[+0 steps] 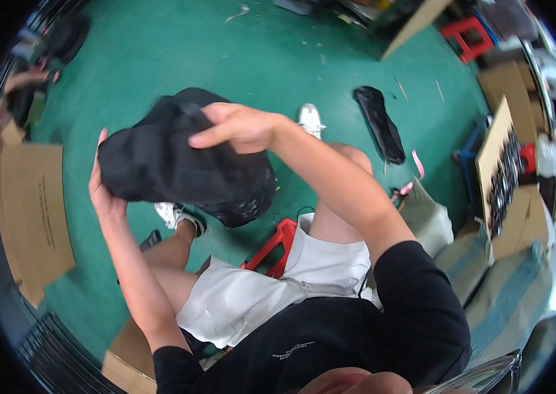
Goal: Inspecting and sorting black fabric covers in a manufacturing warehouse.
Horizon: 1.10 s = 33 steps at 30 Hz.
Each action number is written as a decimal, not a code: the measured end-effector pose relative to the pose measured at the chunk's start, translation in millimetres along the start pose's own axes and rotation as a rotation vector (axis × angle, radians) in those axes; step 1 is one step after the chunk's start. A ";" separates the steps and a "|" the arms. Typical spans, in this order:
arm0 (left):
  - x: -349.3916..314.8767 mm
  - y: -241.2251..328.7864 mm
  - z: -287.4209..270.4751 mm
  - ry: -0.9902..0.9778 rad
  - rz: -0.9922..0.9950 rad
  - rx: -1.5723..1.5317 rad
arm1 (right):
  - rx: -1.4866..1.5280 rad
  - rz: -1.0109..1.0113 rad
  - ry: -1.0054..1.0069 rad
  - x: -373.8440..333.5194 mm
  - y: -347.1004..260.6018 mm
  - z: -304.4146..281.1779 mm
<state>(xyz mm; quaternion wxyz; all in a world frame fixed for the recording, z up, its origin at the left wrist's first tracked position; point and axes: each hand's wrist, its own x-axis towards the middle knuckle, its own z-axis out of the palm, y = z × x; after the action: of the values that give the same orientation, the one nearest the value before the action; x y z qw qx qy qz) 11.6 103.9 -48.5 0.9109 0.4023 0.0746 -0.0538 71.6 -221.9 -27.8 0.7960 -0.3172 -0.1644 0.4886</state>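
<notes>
Above the floor [179,52] | left hand [106,184] grips bag [183,161] by its edge | right hand [242,128] on top, can't tell if closed | bag could slip if left hold loosens

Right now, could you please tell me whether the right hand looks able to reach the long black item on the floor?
Probably not directly: the right hand is at the black fabric bundle, and the long black item lies out past the right knee.

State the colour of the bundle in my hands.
The bundle is black; it shows best in the head view.
</notes>
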 end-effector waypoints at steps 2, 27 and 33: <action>-4.4 7.8 4.3 0.354 -0.043 -0.099 | 0.188 -0.102 -0.033 12.0 -8.9 10.3; 17.4 -52.3 56.0 0.362 0.106 -0.085 | 0.034 -0.301 0.337 -16.5 -21.3 13.7; 10.2 -40.1 48.0 0.193 0.157 -0.313 | 0.296 -0.352 0.437 -6.3 -32.4 7.0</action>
<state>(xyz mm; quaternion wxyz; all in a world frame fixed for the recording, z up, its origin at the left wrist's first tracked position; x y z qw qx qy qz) 19.8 41.1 -47.4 0.9524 0.2634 0.1374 0.0687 86.5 -235.4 -0.7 0.9222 -0.2621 0.0308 0.2825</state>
